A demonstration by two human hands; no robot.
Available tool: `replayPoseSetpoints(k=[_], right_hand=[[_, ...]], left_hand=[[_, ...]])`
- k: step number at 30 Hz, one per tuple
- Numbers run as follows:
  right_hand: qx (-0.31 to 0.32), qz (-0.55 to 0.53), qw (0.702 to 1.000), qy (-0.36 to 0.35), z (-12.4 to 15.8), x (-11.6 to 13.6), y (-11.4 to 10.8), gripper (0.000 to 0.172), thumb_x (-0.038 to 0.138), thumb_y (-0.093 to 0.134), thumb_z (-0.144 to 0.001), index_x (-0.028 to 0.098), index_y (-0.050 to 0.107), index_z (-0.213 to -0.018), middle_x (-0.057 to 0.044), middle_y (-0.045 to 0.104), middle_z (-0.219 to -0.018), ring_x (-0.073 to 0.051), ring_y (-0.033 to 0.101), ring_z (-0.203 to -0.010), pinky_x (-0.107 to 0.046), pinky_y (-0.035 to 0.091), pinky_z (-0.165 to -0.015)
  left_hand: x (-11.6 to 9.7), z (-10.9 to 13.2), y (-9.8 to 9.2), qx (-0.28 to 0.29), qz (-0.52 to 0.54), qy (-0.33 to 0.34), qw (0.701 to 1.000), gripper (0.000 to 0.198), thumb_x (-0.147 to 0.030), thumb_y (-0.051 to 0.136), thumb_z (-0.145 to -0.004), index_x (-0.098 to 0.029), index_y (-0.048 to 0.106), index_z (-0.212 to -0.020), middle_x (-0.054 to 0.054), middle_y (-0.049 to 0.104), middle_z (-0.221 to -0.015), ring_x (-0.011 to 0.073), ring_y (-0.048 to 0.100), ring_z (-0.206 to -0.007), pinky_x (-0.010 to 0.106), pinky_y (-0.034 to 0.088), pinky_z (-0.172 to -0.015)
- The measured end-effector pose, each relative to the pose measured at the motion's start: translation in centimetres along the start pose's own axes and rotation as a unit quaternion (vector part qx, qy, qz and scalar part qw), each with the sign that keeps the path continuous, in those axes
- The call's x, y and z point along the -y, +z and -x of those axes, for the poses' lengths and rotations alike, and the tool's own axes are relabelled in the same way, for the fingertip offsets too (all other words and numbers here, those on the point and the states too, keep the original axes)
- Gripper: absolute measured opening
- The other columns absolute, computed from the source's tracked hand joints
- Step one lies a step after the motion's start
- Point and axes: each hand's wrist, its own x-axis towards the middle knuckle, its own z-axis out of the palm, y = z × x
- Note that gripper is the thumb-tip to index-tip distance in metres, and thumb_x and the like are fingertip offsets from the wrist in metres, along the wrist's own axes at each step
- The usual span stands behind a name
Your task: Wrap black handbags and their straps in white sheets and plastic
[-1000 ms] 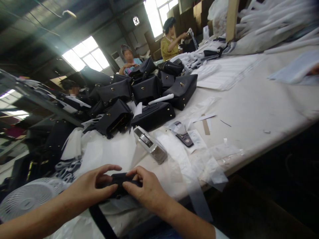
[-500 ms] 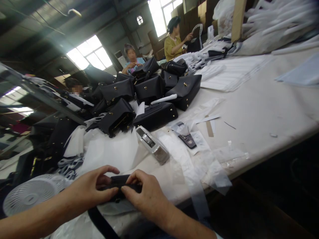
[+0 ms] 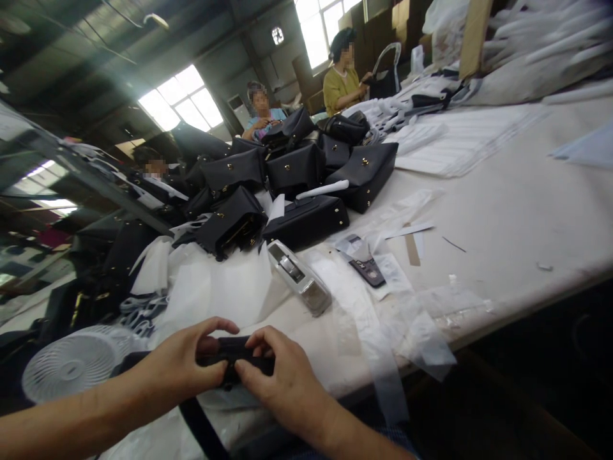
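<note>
A black strap (image 3: 238,358) lies at the near edge of the white table (image 3: 502,211), and both my hands pinch it. My left hand (image 3: 184,364) grips its left end between thumb and fingers. On the right end my right hand (image 3: 282,383) is closed, fingertips pressed onto the strap. The strap's tail runs down off the table edge between my forearms. Just beyond my hands lie sheets of white tissue paper (image 3: 225,294) and clear plastic film (image 3: 383,332).
A pile of black handbags (image 3: 292,172) fills the table's far left. A silver tape dispenser (image 3: 299,278) and a small dark tag (image 3: 366,271) lie past my hands. A white fan (image 3: 71,367) stands at lower left. Three other people sit behind the bags.
The view has drifted slightly, shifting everything a little to the right and down. My hands stay pinched on the strap, with the fingers barely shifted.
</note>
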Motion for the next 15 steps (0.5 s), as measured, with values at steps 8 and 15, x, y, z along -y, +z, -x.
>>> replayPoseSetpoints(k=[8, 15], right_hand=[[0.042, -0.056, 0.996, 0.051, -0.7, -0.2, 0.3, 0.020, 0.031, 0.073, -0.077, 0.021, 0.065, -0.092, 0.002, 0.060, -0.079, -0.014, 0.057, -0.075, -0.023, 0.043, -0.066], [0.076, -0.018, 0.996, 0.050, -1.7, 0.3, -0.8, 0.019, 0.029, 0.076, -0.073, 0.020, 0.066, -0.087, 0.004, 0.060, -0.076, -0.012, 0.054, -0.069, -0.021, 0.041, -0.062]], left_hand=[[0.2, -0.1, 0.6, 0.029, 0.116, 0.019, 0.993, 0.034, -0.032, 0.068, -0.067, -0.021, 0.058, -0.098, 0.001, 0.075, -0.086, 0.0240, 0.070, -0.086, 0.031, 0.053, -0.074], [1.3, 0.0, 0.5, 0.014, 0.081, 0.060, 0.995, 0.035, -0.034, 0.069, -0.070, -0.020, 0.061, -0.101, 0.004, 0.075, -0.091, 0.0251, 0.070, -0.091, 0.032, 0.054, -0.079]])
